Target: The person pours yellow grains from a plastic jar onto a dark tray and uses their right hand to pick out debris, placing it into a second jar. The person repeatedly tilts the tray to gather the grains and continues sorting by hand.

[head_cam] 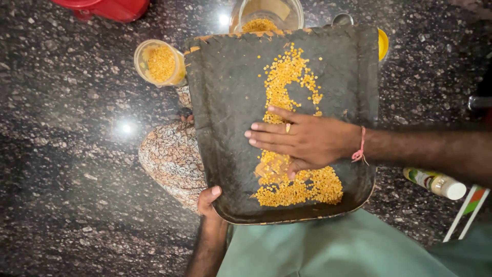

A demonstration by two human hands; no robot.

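Observation:
A dark, flat winnowing tray point(225, 92) rests over my lap, with yellow split lentils point(287, 77) spread in a strip down its middle and piled near the front edge. My right hand point(300, 139) lies flat on the lentils, fingers together and pointing left, a ring on one finger and a pink thread at the wrist. My left hand point(208, 201) grips the tray's near-left corner, thumb over the rim.
A small open jar of lentils point(160, 62) stands beside the tray's far-left corner. A larger clear container point(266, 15) with lentils sits behind the tray. A red object point(105, 7) is at top left. A small bottle point(435, 182) lies on the stone floor at right.

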